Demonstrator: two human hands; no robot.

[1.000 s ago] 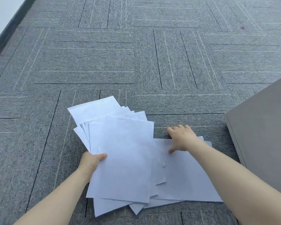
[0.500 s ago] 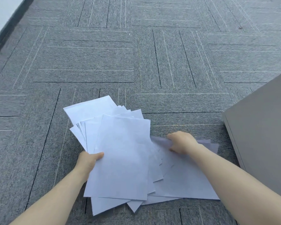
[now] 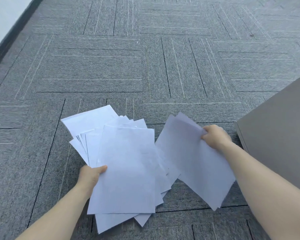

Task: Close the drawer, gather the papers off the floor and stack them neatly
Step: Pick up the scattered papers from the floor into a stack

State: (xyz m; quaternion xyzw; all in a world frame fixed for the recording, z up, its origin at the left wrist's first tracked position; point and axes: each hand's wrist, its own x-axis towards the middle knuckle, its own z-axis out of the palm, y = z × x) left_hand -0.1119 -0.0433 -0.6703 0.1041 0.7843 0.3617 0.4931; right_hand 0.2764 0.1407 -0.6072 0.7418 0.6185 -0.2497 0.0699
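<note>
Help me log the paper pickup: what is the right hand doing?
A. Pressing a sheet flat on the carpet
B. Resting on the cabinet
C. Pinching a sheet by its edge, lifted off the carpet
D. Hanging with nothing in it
C: the right hand pinches the far edge of a sheet tilted up off the carpet, beside the left hand's fanned bundle.

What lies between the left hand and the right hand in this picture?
In the head view, the left hand and right hand are separated by white paper sheets.
</note>
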